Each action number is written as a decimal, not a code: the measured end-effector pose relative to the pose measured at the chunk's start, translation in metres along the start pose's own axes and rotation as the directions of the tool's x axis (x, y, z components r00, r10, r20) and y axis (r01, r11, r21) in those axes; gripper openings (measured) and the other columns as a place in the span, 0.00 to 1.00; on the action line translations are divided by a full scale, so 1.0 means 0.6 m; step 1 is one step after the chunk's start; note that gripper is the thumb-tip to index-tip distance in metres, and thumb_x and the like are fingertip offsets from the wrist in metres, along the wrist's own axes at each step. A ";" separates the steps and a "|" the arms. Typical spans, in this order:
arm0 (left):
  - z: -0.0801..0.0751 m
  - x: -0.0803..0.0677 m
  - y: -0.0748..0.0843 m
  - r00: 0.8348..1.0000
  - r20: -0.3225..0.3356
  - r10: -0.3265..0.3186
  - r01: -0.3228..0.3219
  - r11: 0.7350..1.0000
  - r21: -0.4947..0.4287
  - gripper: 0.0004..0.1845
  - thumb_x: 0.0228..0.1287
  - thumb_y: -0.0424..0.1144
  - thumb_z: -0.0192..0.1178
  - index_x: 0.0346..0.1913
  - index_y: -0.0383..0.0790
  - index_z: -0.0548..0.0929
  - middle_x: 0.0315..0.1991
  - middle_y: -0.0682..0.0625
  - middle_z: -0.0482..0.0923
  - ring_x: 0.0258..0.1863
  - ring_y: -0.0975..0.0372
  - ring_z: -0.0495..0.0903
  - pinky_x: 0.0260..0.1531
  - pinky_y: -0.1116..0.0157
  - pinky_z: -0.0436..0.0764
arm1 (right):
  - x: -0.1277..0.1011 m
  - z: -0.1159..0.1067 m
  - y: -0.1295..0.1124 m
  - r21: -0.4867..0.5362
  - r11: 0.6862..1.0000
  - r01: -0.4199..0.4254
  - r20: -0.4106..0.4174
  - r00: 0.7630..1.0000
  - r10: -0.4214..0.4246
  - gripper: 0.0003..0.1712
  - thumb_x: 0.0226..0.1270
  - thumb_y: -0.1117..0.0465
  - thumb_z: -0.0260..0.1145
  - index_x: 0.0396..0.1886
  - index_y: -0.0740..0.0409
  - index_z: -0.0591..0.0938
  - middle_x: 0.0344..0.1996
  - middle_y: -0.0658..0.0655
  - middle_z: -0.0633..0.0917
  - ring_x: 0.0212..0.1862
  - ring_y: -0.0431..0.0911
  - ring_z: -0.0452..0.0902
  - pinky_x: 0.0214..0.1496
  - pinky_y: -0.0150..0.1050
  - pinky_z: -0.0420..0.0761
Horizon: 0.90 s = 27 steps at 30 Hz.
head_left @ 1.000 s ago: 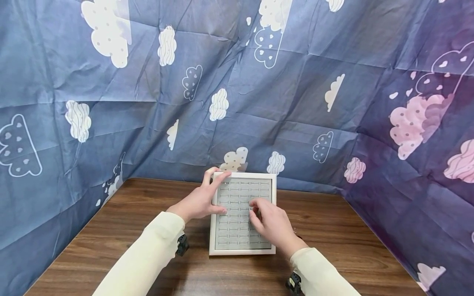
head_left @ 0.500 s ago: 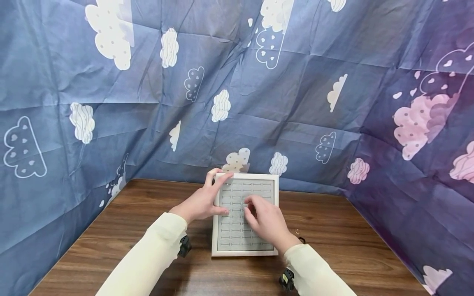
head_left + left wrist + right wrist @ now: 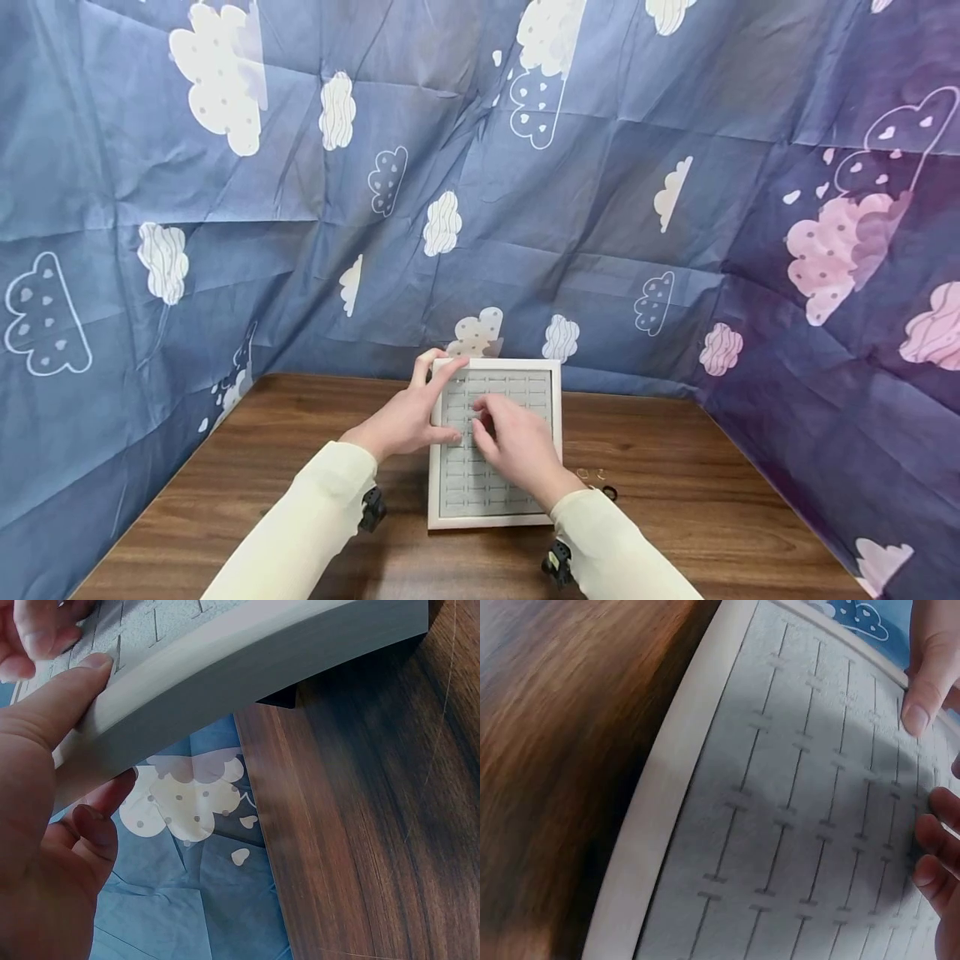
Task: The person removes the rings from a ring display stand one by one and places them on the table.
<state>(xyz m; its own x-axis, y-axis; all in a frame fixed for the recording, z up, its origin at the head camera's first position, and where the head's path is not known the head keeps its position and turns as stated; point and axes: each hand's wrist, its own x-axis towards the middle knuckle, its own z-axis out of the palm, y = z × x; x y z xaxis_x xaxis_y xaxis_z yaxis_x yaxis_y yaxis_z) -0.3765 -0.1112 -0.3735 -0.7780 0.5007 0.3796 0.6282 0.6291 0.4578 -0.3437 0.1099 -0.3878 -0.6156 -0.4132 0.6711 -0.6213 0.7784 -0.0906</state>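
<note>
A ring display tray [image 3: 557, 408], grey with rows of slits inside a white frame, leans upright on the table. My left hand [image 3: 405, 421] grips its upper left side, the thumb on the front and fingers around the frame's edge and back. My right hand [image 3: 517, 442] is bent over the middle-left slits, thumb and forefinger curled close to the grey face. In the right wrist view its fingertips [image 3: 934, 874] sit near the slits; I cannot tell whether something small is between them. A tiny shiny spot [image 3: 459, 381] shows in the tray's top left.
To the right of the tray lie two thin light rings [image 3: 582, 473] and a black ring [image 3: 610, 493] on the brown wooden table [image 3: 675, 467]. A blue cloth [image 3: 420, 275] with cloud prints hangs behind and at both sides. A dark support [image 3: 279, 697] shows behind the tray.
My right hand has moved left across the tray, from its right-middle part to nearer the left hand, uncovering the rings on the table. My left hand keeps its grip on the frame.
</note>
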 end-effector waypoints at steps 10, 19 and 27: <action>0.006 -0.003 0.000 0.997 -0.044 0.059 -0.058 0.998 0.025 0.58 0.62 0.40 0.81 0.86 0.56 0.54 0.81 0.39 0.44 0.30 0.59 0.80 0.41 0.61 0.84 | 0.025 0.007 -0.023 0.026 1.000 0.004 0.033 0.999 -0.005 0.10 0.74 0.58 0.69 0.52 0.52 0.83 0.34 0.46 0.86 0.33 0.40 0.81 0.37 0.40 0.82; 0.008 -0.003 -0.001 0.998 -0.046 0.051 -0.049 0.998 0.032 0.58 0.60 0.34 0.80 0.86 0.58 0.54 0.82 0.41 0.43 0.27 0.61 0.78 0.37 0.64 0.82 | 0.042 0.020 -0.039 0.000 1.000 0.009 -0.018 1.000 -0.009 0.11 0.74 0.57 0.70 0.52 0.54 0.84 0.32 0.48 0.85 0.30 0.42 0.79 0.33 0.42 0.80; 0.008 -0.003 -0.002 0.995 -0.066 0.074 -0.072 0.997 0.043 0.59 0.56 0.30 0.79 0.86 0.55 0.56 0.82 0.38 0.44 0.30 0.59 0.79 0.39 0.62 0.82 | 0.050 0.022 -0.046 -0.012 1.000 -0.017 -0.006 1.000 0.017 0.09 0.75 0.57 0.70 0.49 0.53 0.83 0.33 0.49 0.85 0.31 0.46 0.80 0.33 0.47 0.80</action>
<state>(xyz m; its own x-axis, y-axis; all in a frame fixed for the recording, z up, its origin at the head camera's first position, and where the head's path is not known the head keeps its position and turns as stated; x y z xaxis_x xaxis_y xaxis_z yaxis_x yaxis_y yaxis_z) -0.3762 -0.1099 -0.3787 -0.7267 0.5058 0.4649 0.6815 0.6164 0.3946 -0.3514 0.0697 -0.3746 -0.6232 -0.3973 0.6736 -0.6049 0.7909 -0.0931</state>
